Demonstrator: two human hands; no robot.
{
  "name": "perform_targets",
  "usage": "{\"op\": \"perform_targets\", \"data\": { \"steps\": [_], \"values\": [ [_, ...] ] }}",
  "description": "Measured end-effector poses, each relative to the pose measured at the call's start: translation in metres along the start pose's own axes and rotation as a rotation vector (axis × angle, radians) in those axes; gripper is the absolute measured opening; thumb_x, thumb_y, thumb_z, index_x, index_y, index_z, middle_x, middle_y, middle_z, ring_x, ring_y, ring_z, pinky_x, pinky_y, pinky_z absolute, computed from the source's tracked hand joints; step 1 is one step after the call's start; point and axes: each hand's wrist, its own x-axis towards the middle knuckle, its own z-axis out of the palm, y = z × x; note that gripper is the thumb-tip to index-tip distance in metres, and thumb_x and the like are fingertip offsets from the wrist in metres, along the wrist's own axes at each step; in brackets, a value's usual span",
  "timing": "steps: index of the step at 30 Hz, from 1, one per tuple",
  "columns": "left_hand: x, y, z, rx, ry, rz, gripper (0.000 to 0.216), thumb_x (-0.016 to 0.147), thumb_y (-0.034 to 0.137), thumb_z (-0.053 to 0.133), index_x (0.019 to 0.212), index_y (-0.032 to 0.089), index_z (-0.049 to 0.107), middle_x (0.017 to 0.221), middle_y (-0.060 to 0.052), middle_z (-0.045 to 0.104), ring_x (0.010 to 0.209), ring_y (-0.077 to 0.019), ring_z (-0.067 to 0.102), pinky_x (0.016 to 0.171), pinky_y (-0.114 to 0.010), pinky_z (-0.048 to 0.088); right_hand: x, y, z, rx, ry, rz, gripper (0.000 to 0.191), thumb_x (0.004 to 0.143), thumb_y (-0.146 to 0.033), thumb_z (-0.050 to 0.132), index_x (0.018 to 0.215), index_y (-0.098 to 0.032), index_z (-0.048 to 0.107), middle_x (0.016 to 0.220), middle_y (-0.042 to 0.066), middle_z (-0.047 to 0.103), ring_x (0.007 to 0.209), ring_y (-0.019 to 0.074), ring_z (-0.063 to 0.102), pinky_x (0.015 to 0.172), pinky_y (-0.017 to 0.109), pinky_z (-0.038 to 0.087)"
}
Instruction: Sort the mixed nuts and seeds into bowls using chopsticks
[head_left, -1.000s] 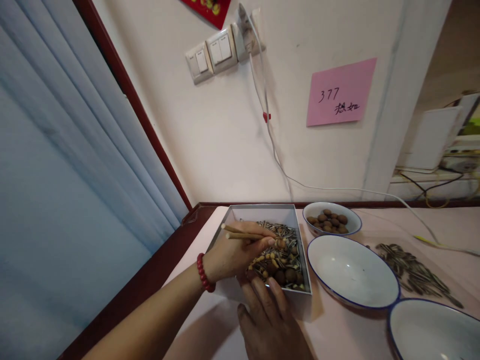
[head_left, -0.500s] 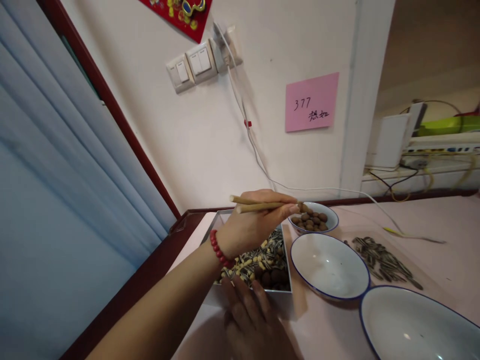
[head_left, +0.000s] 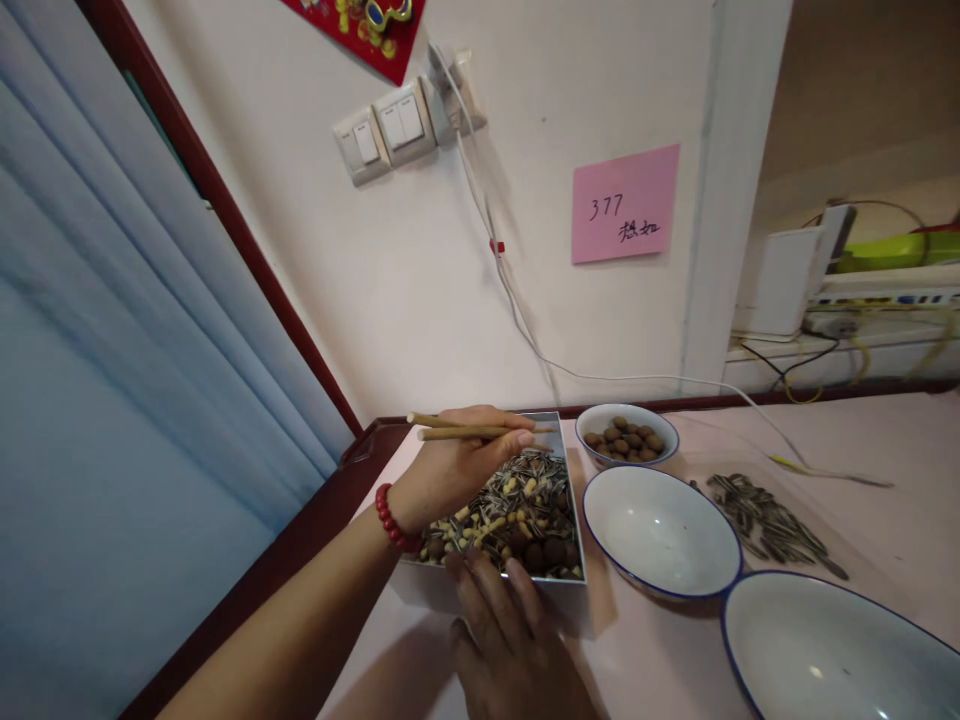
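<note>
My left hand, with a red bead bracelet on its wrist, is closed on a pair of wooden chopsticks. It hovers over the far left part of a grey box filled with mixed sunflower seeds, peanuts and brown nuts. The chopstick tips point right, near the box's far rim, and I cannot make out anything between them. My right hand lies at the box's near edge, fingers stretched flat against the rim. A small bowl of brown nuts stands just right of the box.
An empty white blue-rimmed bowl sits right of the box, and a larger one lies at the lower right. Sunflower seeds are piled on the pink table. A white cable runs along the wall. Blue curtains hang left.
My left hand has pulled the chopsticks back left and down, from over the small bowl of nuts to over the box. The right hand stays at the box edge.
</note>
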Motion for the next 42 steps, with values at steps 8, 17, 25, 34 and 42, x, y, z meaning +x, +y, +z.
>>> {"op": "perform_targets", "data": {
  "steps": [8, 17, 25, 34, 42],
  "values": [
    [-0.013, -0.021, 0.016, -0.053, -0.227, -0.122, 0.015, 0.087, 0.026, 0.068, 0.095, 0.017, 0.077, 0.095, -0.005, 0.078, 0.089, -0.0193, 0.070, 0.080, -0.028, 0.054, 0.001, 0.002, -0.001, 0.043, 0.040, -0.017, 0.030, 0.094, -0.020, 0.045, 0.076, -0.019, 0.068, 0.116, 0.011, 0.072, 0.136, 0.0282, 0.043, 0.121, 0.049, 0.017],
    [-0.009, -0.041, 0.044, -0.030, -0.243, -0.172, 0.018, 0.089, 0.029, 0.066, 0.097, 0.017, 0.077, 0.090, -0.005, 0.078, 0.084, -0.0188, 0.070, 0.077, -0.027, 0.053, -0.013, -0.007, 0.007, 0.126, 0.056, 0.058, 0.023, 0.091, -0.018, 0.048, 0.080, -0.020, 0.068, 0.118, 0.012, 0.071, 0.145, 0.0274, 0.033, 0.122, 0.048, 0.016],
    [-0.013, -0.041, 0.045, -0.061, -0.259, -0.182, 0.020, 0.089, 0.029, 0.066, 0.099, 0.015, 0.076, 0.090, -0.007, 0.078, 0.085, -0.0185, 0.070, 0.077, -0.026, 0.051, -0.014, -0.003, -0.001, 0.113, -0.051, 0.015, 0.017, 0.089, -0.020, 0.053, 0.086, -0.019, 0.070, 0.127, 0.014, 0.067, 0.146, 0.0289, 0.030, 0.122, 0.050, 0.013],
    [-0.010, -0.039, 0.049, 0.011, -0.266, -0.201, 0.022, 0.089, 0.032, 0.066, 0.101, 0.017, 0.076, 0.097, -0.005, 0.078, 0.090, -0.0182, 0.070, 0.080, -0.024, 0.050, -0.013, -0.003, -0.001, 0.075, -0.054, 0.007, 0.021, 0.090, -0.020, 0.051, 0.084, -0.020, 0.071, 0.122, 0.011, 0.070, 0.146, 0.0284, 0.030, 0.121, 0.049, 0.014],
    [-0.011, -0.037, 0.044, 0.001, -0.267, -0.235, 0.019, 0.089, 0.031, 0.064, 0.093, 0.016, 0.076, 0.080, -0.004, 0.076, 0.076, -0.0171, 0.069, 0.070, -0.024, 0.050, -0.013, -0.002, -0.001, 0.071, -0.055, 0.005, 0.021, 0.091, -0.023, 0.051, 0.085, -0.020, 0.071, 0.127, 0.011, 0.067, 0.140, 0.0282, 0.039, 0.121, 0.049, 0.016]
  ]
}}
